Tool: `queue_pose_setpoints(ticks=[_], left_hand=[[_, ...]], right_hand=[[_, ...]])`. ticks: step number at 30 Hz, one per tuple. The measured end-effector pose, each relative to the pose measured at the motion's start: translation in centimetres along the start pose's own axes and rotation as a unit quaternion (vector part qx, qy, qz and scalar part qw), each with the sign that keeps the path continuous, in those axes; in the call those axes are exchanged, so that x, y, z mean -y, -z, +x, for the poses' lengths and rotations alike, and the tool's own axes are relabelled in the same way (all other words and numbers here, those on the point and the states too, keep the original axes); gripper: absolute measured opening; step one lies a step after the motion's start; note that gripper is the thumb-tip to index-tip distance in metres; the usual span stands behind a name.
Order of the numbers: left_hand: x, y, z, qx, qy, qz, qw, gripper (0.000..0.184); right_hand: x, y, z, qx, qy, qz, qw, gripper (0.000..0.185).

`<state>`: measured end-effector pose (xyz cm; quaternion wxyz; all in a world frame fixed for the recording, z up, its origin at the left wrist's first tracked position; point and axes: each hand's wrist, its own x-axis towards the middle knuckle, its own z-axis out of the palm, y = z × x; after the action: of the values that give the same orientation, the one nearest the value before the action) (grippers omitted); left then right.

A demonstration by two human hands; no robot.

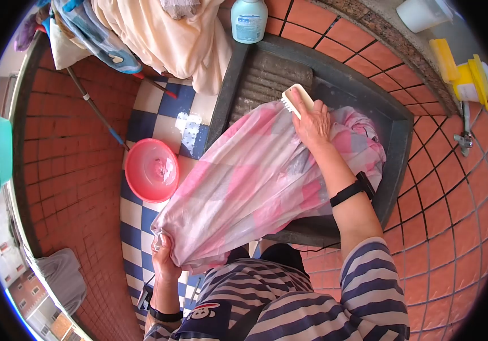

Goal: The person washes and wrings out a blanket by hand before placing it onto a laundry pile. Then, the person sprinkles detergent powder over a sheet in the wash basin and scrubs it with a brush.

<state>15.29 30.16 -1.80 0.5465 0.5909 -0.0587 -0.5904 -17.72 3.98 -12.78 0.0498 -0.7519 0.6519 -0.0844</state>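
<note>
A wet pink, white and grey checked cloth stretches from the dark stone wash sink toward my body. My left hand is closed on its lower left corner and holds it out past the sink's edge. In my right hand is a cream scrubbing brush, gripped from above near the cloth's upper edge. The brush's white bristles show on its left side. Beside it, the sink's ribbed washboard is partly covered by the cloth. The rest of the cloth lies bunched in the basin.
A pink basin with a little water stands on the blue and white tiled floor. A light blue pump bottle sits behind the sink. A tap is on the right wall, and peach fabric hangs at the upper left.
</note>
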Motion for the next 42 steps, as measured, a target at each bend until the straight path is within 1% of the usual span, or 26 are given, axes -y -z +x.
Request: queue_pose_setpoints(ticks=[1,3,5,8,9,10,11,12,13,14,15,16,18,20,23,24,26,28,30,31,34,35,36,38,41,42], left_hand=[[-0.1,-0.3,0.4,0.010,0.002,0.014,1.000,0.043],[0.9,-0.1,1.4,0.020,0.018,0.017,0.999,0.044],[0.7,-0.9,1.3,0.015,0.020,0.010,1.000,0.045],[0.5,0.0,1.3,-0.003,0.005,-0.001,1.000,0.047],[0.0,0.1,1.4,-0.001,0.000,-0.023,1.000,0.047],[-0.4,0.4,1.2,0.000,-0.002,-0.045,0.999,0.047],[-0.8,0.2,1.3,0.013,-0.028,-0.029,0.999,0.042],[-1.0,1.7,2.0,0.017,-0.030,-0.030,0.999,0.042],[-1.2,4.3,3.2,0.120,-0.017,0.025,0.992,0.037],[-1.3,5.5,4.0,0.224,-0.005,0.079,0.972,0.033],[-2.4,2.4,3.8,0.181,-0.010,0.118,0.976,0.024],[-3.2,-0.6,3.9,0.180,-0.044,0.150,0.971,0.025],[-2.2,-2.0,5.9,0.207,-0.088,0.124,0.966,0.034],[-1.7,-2.2,7.8,0.141,0.150,-0.097,0.974,0.043],[-2.1,-7.3,8.0,0.157,0.280,-0.097,0.942,0.060],[-1.9,-8.0,8.1,0.145,0.317,-0.118,0.930,0.062],[-2.5,-10.3,7.1,0.152,0.330,-0.091,0.927,0.057],[-2.7,-10.9,7.0,0.156,0.341,-0.067,0.924,0.051],[-2.4,-10.0,8.6,0.185,0.261,-0.062,0.946,0.041],[-4.4,-11.6,7.6,0.200,0.233,-0.072,0.949,0.033],[-10.0,-16.2,6.3,0.218,0.130,-0.037,0.966,0.030],[-11.9,-18.1,5.5,0.209,0.089,-0.011,0.974,0.029],[-13.4,-19.1,6.5,0.250,0.047,-0.034,0.966,0.027],[-17.0,-22.0,7.2,0.373,-0.062,-0.009,0.926,0.029],[-23.9,-29.1,5.6,0.508,-0.106,0.028,0.854,0.031],[-26.3,-31.8,4.6,0.497,-0.133,0.049,0.856,0.028]], right_hand=[[1.1,0.7,-0.2,0.012,-0.015,-0.017,1.000,0.074],[6.8,1.3,-4.0,0.032,0.043,0.139,0.989,0.076],[14.0,1.3,-10.7,0.131,0.216,0.281,0.926,0.084],[12.9,-1.0,-11.1,0.066,0.248,0.228,0.939,0.083],[9.6,-0.9,-7.7,0.004,0.213,0.123,0.969,0.079],[5.6,-0.8,-4.6,0.030,0.091,0.065,0.993,0.076],[1.9,-0.5,-2.3,-0.026,0.022,0.046,0.998,0.072],[-0.3,1.0,-1.1,0.025,-0.042,-0.025,0.998,0.067],[-2.8,1.3,-0.7,0.029,-0.090,-0.039,0.995,0.065],[-5.2,1.8,-0.6,0.055,-0.138,-0.027,0.989,0.066],[-6.3,4.0,-0.9,0.093,-0.194,0.078,0.973,0.073],[-7.9,4.2,-1.9,0.090,-0.195,0.073,0.974,0.073],[-10.6,3.4,-4.2,0.001,-0.274,0.346,0.897,0.078],[-10.1,4.6,-6.1,-0.006,-0.268,0.416,0.869,0.080],[-10.7,0.8,-7.8,0.008,-0.182,0.468,0.865,0.084],[-8.9,1.9,-8.0,0.046,-0.193,0.517,0.833,0.085],[-6.5,2.1,-8.5,0.081,-0.188,0.491,0.847,0.082],[-6.0,-0.2,-9.1,0.100,-0.131,0.384,0.909,0.078],[-6.2,0.2,-10.2,0.110,-0.140,0.359,0.916,0.075],[-6.7,1.1,-10.6,0.059,-0.141,0.398,0.905,0.074],[-9.8,6.0,-10.8,-0.040,-0.151,0.564,0.811,0.064],[-10.3,8.7,-10.6,-0.096,-0.177,0.629,0.751,0.060],[-11.9,11.5,-10.6,-0.101,-0.205,0.668,0.708,0.055],[-14.7,17.3,-10.7,-0.131,-0.217,0.789,0.560,0.042],[-16.7,26.5,-11.4,-0.216,-0.095,0.829,0.508,0.038],[-17.2,28.8,-11.8,-0.253,-0.066,0.823,0.504,0.039]])
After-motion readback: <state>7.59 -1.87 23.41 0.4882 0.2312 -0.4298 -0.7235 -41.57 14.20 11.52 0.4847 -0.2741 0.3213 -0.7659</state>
